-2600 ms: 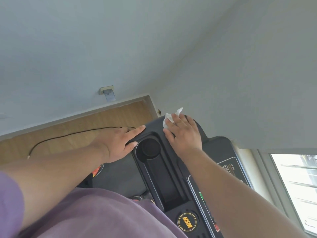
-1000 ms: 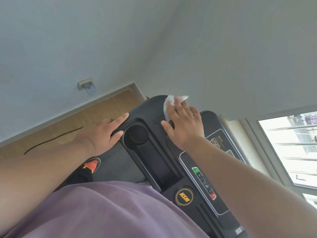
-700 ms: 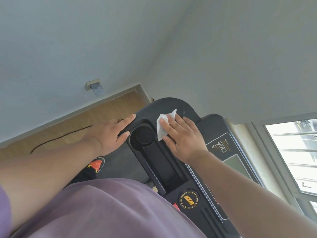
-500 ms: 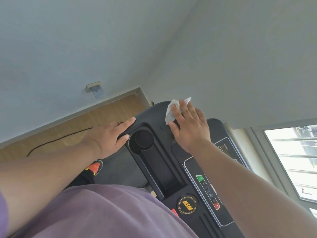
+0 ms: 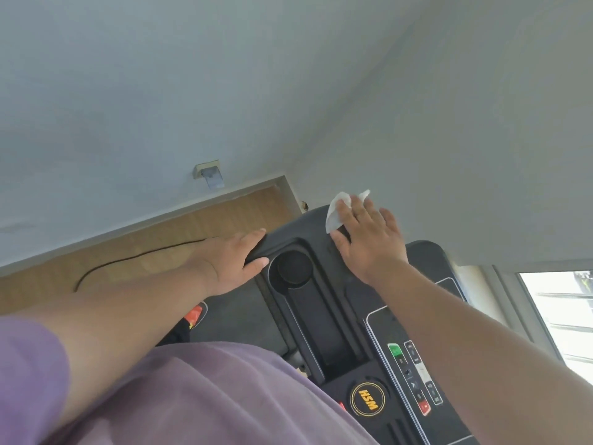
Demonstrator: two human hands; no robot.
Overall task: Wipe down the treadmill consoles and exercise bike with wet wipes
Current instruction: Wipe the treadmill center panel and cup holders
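you wipe the far corner of the treadmill console point(image 5: 324, 316).
your right hand point(image 5: 369, 242) presses the wet wipe point(image 5: 333, 213) flat beyond the cup holder point(image 5: 293, 266), fingers straight; your left hand point(image 5: 231, 261) rests open beside it, bracing you.

Black cable point(image 5: 128, 258) lying on wooden floor point(image 5: 179, 239), wall socket point(image 5: 208, 173) above skirting, bright window point(image 5: 558, 316) at right.

The person wears a loose purple T-shirt point(image 5: 199, 396) of soft, slightly faded fabric, its short sleeve point(image 5: 29, 377) ending above the elbow. Both forearms are bare, with no watch, bracelet or ring showing on the left hand point(image 5: 231, 261) or the right hand point(image 5: 369, 242). Fingernails are short and unpainted.
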